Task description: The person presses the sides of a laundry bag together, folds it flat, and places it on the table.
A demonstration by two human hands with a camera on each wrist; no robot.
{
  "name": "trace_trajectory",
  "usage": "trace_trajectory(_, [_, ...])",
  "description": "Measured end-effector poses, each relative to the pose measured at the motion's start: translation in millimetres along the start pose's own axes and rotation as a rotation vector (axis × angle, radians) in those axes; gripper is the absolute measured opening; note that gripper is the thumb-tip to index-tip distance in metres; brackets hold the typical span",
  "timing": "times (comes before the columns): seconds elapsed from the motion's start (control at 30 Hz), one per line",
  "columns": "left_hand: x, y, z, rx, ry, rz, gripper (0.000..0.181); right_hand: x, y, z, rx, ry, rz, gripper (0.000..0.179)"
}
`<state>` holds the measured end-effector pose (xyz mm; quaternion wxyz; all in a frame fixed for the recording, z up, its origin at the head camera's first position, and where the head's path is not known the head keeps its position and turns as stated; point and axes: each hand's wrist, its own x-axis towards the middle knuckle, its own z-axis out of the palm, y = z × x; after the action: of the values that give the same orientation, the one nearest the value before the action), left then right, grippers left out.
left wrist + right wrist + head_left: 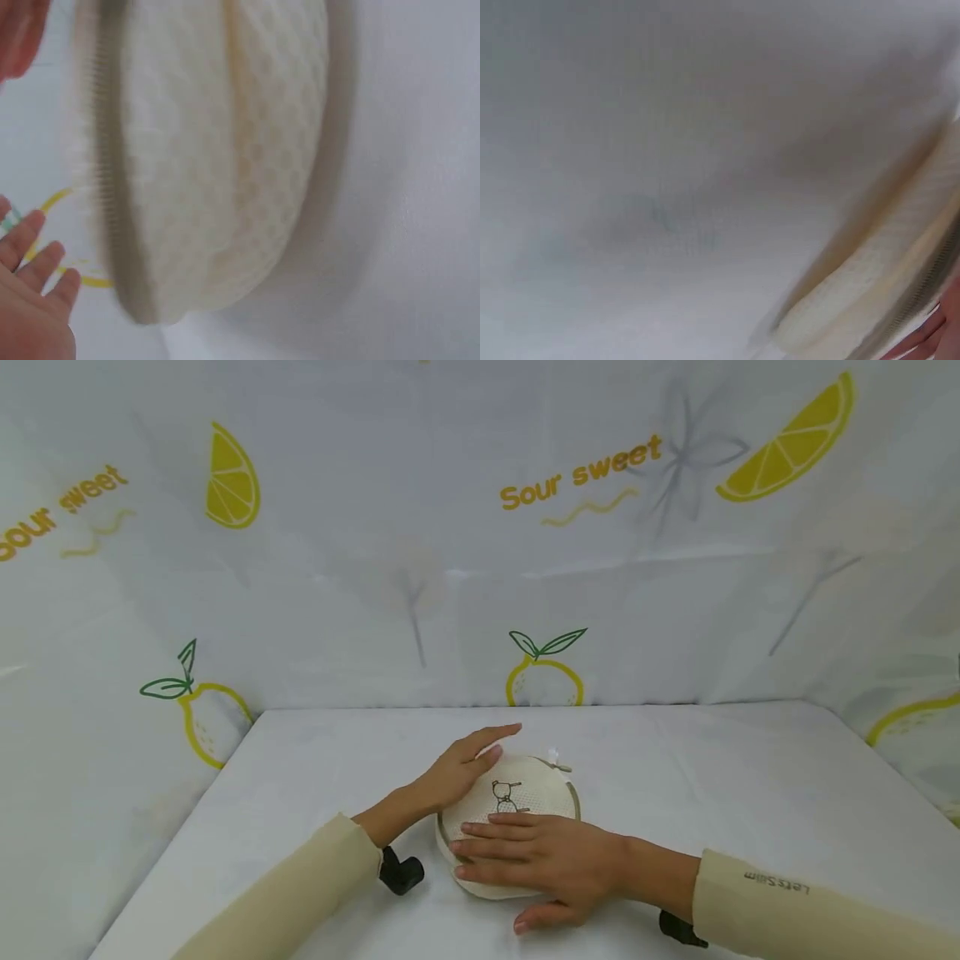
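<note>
A round cream mesh laundry bag (543,789) with a small dark line drawing on its top lies on the white table. A greyish zipper (124,172) runs along its side in the left wrist view, its honeycomb mesh bulging. My left hand (453,774) rests along the bag's upper left edge, fingers stretched out. Across the bag's near part lies my right hand (551,860), flat with straight fingers, thumb pointing away from them and off the rim. It covers part of the drawing. The right wrist view catches only the bag's edge, blurred.
A white tabletop (675,777) spreads around the bag. Behind it hangs a white cloth (360,610) printed with lemons and lettering. A zipper pull (561,767) and a small white tag stick out at the bag's far right. Black wrist mounts (401,872) sit under both forearms.
</note>
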<state>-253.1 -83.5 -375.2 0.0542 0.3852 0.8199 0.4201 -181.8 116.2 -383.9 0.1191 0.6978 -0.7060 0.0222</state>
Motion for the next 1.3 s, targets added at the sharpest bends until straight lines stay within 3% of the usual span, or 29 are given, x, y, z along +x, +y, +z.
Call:
trace_trajectory(0.1, [-13.9, 13.7, -9.6, -0.023, 0.11, -0.056, 0.043, -4.8, -9.7, -7.5, -0.039, 0.04, 0.095, 0.062])
trace_trajectory(0.23, [-33.7, 25.0, -12.1, 0.12, 0.198, -0.118, 0.051, -14.3, -14.5, -13.5, -0.056, 0.137, 0.337, 0.059])
trace_trajectory(0.37, [-48.4, 24.5, 3.0, 0.248, 0.191, -0.184, 0.061, -19.5, -9.8, -8.7, -0.039, 0.208, 0.637, 0.057])
trace_trajectory(0.47, [-52.8, 19.4, 18.9, 0.387, 0.151, -0.161, 0.07, -19.8, -5.9, -0.4, -0.043, 0.212, 0.768, 0.058])
trace_trajectory(0.6, [-53.6, 13.8, 34.7, 0.6, 0.092, -0.103, 0.083, -18.2, -4.5, 9.3, -0.034, 0.188, 0.836, 0.06])
trace_trajectory(0.8, [-55.4, 11.0, 44.6, 0.756, 0.014, -0.105, 0.093, -14.3, -5.8, 17.7, 0.011, 0.141, 0.907, 0.063])
trace_trajectory(1.0, [-55.7, 6.2, 55.2, 0.791, 0.003, -0.104, 0.095, -16.1, -10.1, 25.4, 0.066, 0.091, 0.948, 0.066])
trace_trajectory(1.3, [-53.1, 2.1, 54.6, 0.814, -0.014, -0.129, 0.094, -14.2, -5.0, 29.1, 0.148, 0.082, 0.952, 0.066])
